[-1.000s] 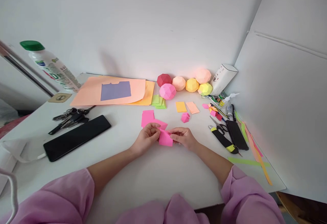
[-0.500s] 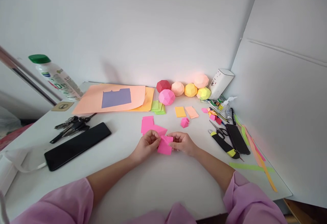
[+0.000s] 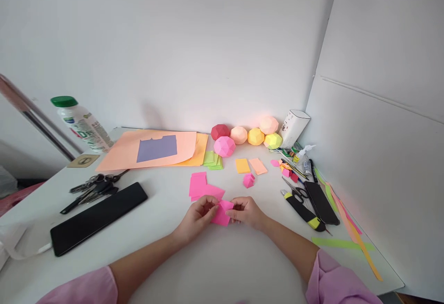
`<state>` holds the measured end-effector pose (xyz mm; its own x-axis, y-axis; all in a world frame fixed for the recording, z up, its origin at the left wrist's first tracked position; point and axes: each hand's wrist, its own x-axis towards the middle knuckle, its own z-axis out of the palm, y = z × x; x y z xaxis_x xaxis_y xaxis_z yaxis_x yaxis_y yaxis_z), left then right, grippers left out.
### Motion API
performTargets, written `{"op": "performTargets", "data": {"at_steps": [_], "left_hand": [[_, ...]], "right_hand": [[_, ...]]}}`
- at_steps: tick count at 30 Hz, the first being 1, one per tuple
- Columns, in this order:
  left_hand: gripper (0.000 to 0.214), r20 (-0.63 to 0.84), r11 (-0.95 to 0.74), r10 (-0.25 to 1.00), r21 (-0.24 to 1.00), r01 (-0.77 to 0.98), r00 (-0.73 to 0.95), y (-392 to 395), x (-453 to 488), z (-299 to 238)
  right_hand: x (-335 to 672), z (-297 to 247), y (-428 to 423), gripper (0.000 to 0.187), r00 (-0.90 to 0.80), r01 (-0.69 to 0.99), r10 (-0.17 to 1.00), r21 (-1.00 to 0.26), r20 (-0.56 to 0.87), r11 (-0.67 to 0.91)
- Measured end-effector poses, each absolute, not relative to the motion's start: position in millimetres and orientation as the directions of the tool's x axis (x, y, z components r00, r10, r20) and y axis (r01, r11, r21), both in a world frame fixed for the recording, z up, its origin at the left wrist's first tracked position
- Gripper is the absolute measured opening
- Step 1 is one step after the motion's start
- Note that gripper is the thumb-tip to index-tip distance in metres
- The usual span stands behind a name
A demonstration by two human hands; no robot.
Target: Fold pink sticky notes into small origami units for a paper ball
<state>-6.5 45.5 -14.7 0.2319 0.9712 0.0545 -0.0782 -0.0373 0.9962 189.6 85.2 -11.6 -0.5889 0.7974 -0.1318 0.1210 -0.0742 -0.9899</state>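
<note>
Between my two hands is a small square of pink paper (image 3: 223,215), just above the white table. My left hand (image 3: 199,217) pinches its left edge between thumb and fingers. On the opposite side, my right hand (image 3: 247,212) grips the right edge, its thumb on top. Pink paper sheets (image 3: 198,184) lie directly behind my left hand, overlapping one another. A little folded pink paper piece (image 3: 249,180) rests beyond my right hand. Behind it are an orange paper slip (image 3: 242,166) and a peach paper slip (image 3: 258,166).
Faceted paper balls (image 3: 225,147) line the wall. Green slips (image 3: 212,160) sit beside large peach sheets (image 3: 118,151). Leftward are a bottle (image 3: 85,126), keys (image 3: 93,188) and a black slab-shaped device (image 3: 99,218). Rightward lie scissors (image 3: 299,192), a cutter (image 3: 300,209), a black phone-like object (image 3: 322,204) and paper strips (image 3: 343,244).
The camera view has tilted up, so everything sits lower in the picture. Both hands still hold the pink paper, whose angle has shifted slightly.
</note>
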Motion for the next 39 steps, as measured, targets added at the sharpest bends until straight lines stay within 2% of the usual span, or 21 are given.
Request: {"op": "performTargets", "data": {"at_steps": [5,8,11,14,16,23,28,33,36,39], "left_hand": [[0.013,0.227,-0.259,0.933,0.962,0.082,0.280,43,-7,-12],[0.019,0.264,-0.305,0.923,0.945,0.115,0.279,41,-8,-11],[0.026,0.184,-0.189,0.951,0.982,-0.005,0.249,39,-6,-10],[0.033,-0.013,0.049,0.971,0.988,-0.145,0.239,36,-4,-8],[0.037,-0.085,0.145,0.961,0.965,-0.218,0.262,35,-3,-6],[0.041,-0.177,0.279,0.943,0.882,-0.380,0.282,38,-5,-2],[0.045,-0.210,0.323,0.926,0.873,-0.367,0.315,39,-6,-2],[0.040,-0.153,0.238,0.939,0.936,-0.260,0.307,40,-6,-10],[0.033,-0.046,0.080,0.969,0.988,-0.132,0.245,41,-6,-15],[0.030,0.043,-0.051,0.966,0.998,0.022,0.254,40,-7,-15]], "right_hand": [[190,-11,83,0.026,-0.600,0.144,0.790,-0.988,-0.125,-0.046],[189,-10,82,0.027,-0.606,0.151,0.786,-0.988,-0.120,-0.035],[187,-8,83,0.027,-0.606,0.123,0.791,-0.992,-0.088,-0.016],[186,-6,83,0.027,-0.601,0.116,0.797,-0.993,-0.059,0.015],[186,-5,83,0.028,-0.600,0.123,0.798,-0.992,-0.055,0.024],[186,1,82,0.037,-0.583,0.172,0.808,-0.985,-0.078,0.030],[185,0,81,0.029,-0.571,0.128,0.818,-0.992,-0.067,0.008],[184,-2,80,0.026,-0.551,0.111,0.833,-0.994,-0.049,0.015],[184,-2,79,0.026,-0.551,0.105,0.834,-0.994,-0.033,0.030],[184,-3,80,0.025,-0.556,0.088,0.831,-0.996,-0.022,0.032]]}}
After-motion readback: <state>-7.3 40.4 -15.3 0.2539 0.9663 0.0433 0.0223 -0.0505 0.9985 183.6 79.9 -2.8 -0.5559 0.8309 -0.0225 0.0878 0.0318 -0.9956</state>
